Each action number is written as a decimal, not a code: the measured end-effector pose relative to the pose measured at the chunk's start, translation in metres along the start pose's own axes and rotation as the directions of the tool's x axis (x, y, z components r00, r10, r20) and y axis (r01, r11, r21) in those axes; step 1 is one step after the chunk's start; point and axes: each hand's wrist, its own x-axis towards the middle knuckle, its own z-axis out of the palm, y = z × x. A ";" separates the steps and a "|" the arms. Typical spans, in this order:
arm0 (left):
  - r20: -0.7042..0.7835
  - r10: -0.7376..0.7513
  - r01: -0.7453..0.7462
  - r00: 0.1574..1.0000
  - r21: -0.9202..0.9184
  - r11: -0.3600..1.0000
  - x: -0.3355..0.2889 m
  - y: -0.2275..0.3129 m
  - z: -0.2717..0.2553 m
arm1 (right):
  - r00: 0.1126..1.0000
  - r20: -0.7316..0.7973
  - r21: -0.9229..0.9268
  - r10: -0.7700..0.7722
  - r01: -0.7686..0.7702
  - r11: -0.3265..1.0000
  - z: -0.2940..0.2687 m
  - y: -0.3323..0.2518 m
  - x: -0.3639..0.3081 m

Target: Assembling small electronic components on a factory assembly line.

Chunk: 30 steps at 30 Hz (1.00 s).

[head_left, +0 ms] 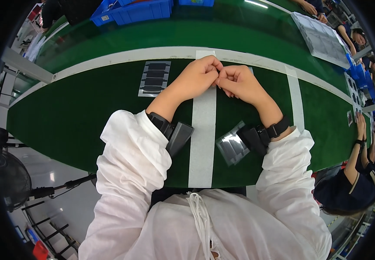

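Note:
My left hand (199, 77) and my right hand (240, 83) meet over a white strip (203, 125) on the green work surface. Fingertips of both are pinched together and touch each other; whatever lies between them is hidden or too small to name. Left of my left hand lies a clear sheet bearing several black rectangular pieces (156, 74). Below my right hand, beside the black device on that wrist, rests a shiny transparent sheet (233, 145). A black device (179, 138) is strapped to my left wrist too.
A pale rail (131, 55) divides my green surface from a green belt (230, 32) beyond. Blue bins (142, 12) and a stack of clear trays (319, 39) stand on the far side. Co-workers sit at right, one with arms (355, 151) over the table. A black fan (9, 173) is at left.

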 end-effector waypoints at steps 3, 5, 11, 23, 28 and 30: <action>-0.017 -0.003 0.004 1.000 0.015 1.000 -0.001 0.000 0.001 | 1.000 0.000 0.004 0.008 -0.008 1.000 0.000 0.003 0.001; -0.022 -0.005 0.005 1.000 0.006 1.000 0.000 0.000 0.001 | 1.000 0.000 0.007 0.004 -0.004 1.000 0.001 0.002 0.002; 0.004 0.002 -0.002 1.000 -0.020 1.000 0.001 -0.001 -0.001 | 0.999 0.036 0.012 -0.031 0.031 0.999 -0.001 0.003 0.002; -0.415 0.125 -0.134 0.901 0.007 0.991 0.001 0.004 -0.007 | 0.984 0.145 -0.345 -0.105 0.149 0.927 0.001 0.005 0.002; -0.179 0.057 -0.054 0.982 0.021 0.998 0.000 -0.004 -0.005 | 0.983 0.165 -0.361 -0.082 0.138 0.922 0.001 0.003 0.002; -0.120 0.003 0.005 0.993 0.069 0.998 -0.002 -0.004 -0.004 | 0.985 0.169 -0.292 -0.047 0.096 0.952 0.002 0.002 0.000</action>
